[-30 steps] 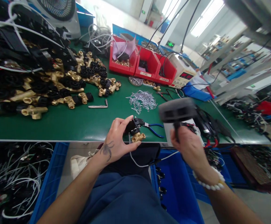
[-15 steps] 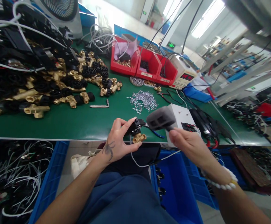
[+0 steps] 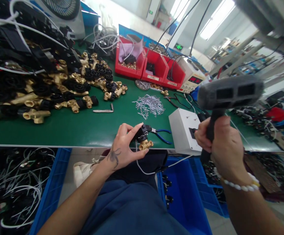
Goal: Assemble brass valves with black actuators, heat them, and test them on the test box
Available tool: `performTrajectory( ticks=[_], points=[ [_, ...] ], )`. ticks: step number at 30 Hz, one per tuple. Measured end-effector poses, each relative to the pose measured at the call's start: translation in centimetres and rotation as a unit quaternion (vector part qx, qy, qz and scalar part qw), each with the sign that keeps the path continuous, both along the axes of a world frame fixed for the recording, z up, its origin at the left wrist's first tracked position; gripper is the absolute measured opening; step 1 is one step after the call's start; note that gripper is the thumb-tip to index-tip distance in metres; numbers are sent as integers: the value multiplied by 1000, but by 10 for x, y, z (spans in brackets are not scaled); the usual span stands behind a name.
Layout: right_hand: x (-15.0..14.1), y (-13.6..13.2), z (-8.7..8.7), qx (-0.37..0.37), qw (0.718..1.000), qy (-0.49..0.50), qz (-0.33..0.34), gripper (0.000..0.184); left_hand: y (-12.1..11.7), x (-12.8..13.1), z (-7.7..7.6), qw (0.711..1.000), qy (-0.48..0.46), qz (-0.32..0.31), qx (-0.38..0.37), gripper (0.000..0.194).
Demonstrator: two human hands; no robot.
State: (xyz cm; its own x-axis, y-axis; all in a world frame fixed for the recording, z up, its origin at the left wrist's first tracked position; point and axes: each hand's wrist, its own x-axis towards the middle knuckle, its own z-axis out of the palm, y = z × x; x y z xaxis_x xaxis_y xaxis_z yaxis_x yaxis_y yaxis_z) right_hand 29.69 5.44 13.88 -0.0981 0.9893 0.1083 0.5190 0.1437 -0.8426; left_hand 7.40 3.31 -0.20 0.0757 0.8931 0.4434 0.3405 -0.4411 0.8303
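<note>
My left hand (image 3: 122, 147) pinches a small valve (image 3: 143, 137) with a black top and a brass body, held just past the front edge of the green table (image 3: 88, 125). A white wire hangs from the valve towards my lap. My right hand (image 3: 219, 143) is wrapped round the black handle of a grey rubber mallet (image 3: 228, 93), raised high to the right of the valve, head blurred. Blue-handled pliers (image 3: 161, 134) lie on the table right behind the valve.
A white switch box (image 3: 184, 130) stands at the table edge. Brass and black valve parts (image 3: 58, 88) pile up at the left, metal clips (image 3: 149, 105) in the middle, red bins (image 3: 154, 68) at the back. Blue crates (image 3: 181, 195) with wires flank my legs.
The mallet came down to the valve half a second ago, then my right hand swung it up and away to the right. My left hand and the valve stayed put.
</note>
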Motion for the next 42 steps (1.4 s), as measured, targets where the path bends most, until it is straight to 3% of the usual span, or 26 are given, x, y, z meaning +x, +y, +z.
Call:
performTrajectory(
  ticks=[2,5,8,10,12,15,20,22,24,26,30,32,35,40,42],
  points=[
    [-1,1,-4,-64,994,-69,59,63,0,0,0,1000,6,2,2,73],
    [2,3,-5,-154,958,-197,144,63,-1,-1,0,1000,9,1,-2,74],
    [3,3,0,-67,993,-80,60,59,-1,0,0,1000,10,0,7,73],
    [2,2,-1,-18,1000,-10,17,59,0,0,0,1000,13,2,12,72],
    [-2,1,-5,-55,994,-67,59,62,0,0,-1,1000,13,2,7,72],
    [-3,-1,-11,-139,961,-191,141,63,0,-1,-2,1000,9,1,-3,74],
    [1,0,-7,-14,999,-34,23,60,0,0,-2,1000,17,1,18,72],
    [-1,0,-9,-37,995,-70,56,61,1,1,-2,1000,21,4,23,72],
    [-4,-1,-11,-94,970,-179,133,62,1,1,-1,1000,19,5,20,72],
    [-5,-2,-9,-92,956,-226,160,61,1,1,-1,1000,15,4,20,73],
    [-4,-6,-5,-8,995,-88,56,59,1,2,-2,1000,17,5,26,72],
    [-5,-6,-9,-44,991,-98,74,60,1,1,-2,1000,18,6,22,72],
    [-5,-6,-13,-115,960,-202,154,61,1,1,-2,1000,12,6,15,73],
    [-1,-6,-10,-35,992,-112,48,61,2,2,-1,1000,19,8,22,72],
    [0,-6,-14,-71,984,-145,76,62,2,1,-1,1000,20,9,21,73]
  ],
)
